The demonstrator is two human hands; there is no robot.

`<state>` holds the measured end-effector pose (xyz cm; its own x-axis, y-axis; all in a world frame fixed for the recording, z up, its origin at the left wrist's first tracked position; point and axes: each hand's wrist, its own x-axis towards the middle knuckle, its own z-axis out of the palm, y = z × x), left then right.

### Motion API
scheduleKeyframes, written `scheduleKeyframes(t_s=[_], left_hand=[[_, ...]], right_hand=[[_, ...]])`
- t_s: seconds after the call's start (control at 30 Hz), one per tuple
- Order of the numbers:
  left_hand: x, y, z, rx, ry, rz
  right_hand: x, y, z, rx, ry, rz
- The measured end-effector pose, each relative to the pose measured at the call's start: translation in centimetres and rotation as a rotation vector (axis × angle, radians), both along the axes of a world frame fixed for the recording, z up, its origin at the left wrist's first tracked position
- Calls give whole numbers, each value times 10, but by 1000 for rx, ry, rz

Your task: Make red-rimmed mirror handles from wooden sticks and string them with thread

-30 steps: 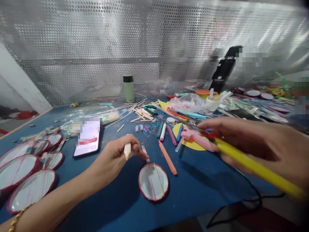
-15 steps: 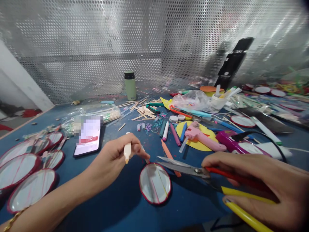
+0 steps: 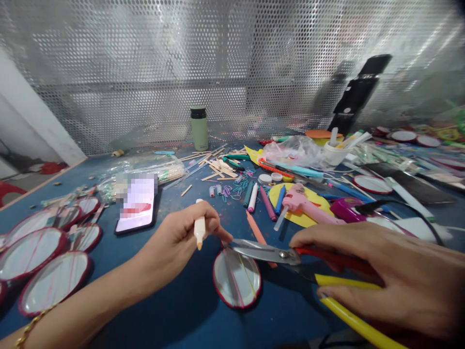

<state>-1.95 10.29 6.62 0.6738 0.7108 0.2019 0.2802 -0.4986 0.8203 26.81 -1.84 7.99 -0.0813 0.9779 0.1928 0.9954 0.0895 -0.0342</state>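
My left hand (image 3: 196, 227) is closed on a white marker (image 3: 199, 231) with a tan tip pointing down toward me. Its fingertips also pinch at the top edge of a small round disc (image 3: 232, 283), glossy and pale with a dark red rim, a pink streak and a yellow one. In my right hand (image 3: 392, 271) is a pair of scissors (image 3: 267, 252) with red and yellow handles. Their blades reach left across the disc's upper edge, with the tips at my left fingertips. Whatever lies between the blades is too small to make out.
Several similar red-rimmed discs (image 3: 56, 281) lie at the left, near a phone (image 3: 140, 203). Beyond my hands are loose markers (image 3: 268, 203), wooden sticks (image 3: 221, 167) and a pink glue gun (image 3: 308, 203). A green tumbler (image 3: 199, 130) stands before the perforated metal wall (image 3: 163, 58).
My right hand has brought the scissors left, so their tips now meet my left fingertips at the disc's top edge. The gap between the blades has narrowed. The view has shifted slightly.
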Motion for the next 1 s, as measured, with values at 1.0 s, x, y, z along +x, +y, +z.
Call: scheduleKeyframes(t_s=[1.0], left_hand=[[1, -3, 2, -11, -26, 21]], right_hand=[[-21, 22, 21, -293, 264, 182]])
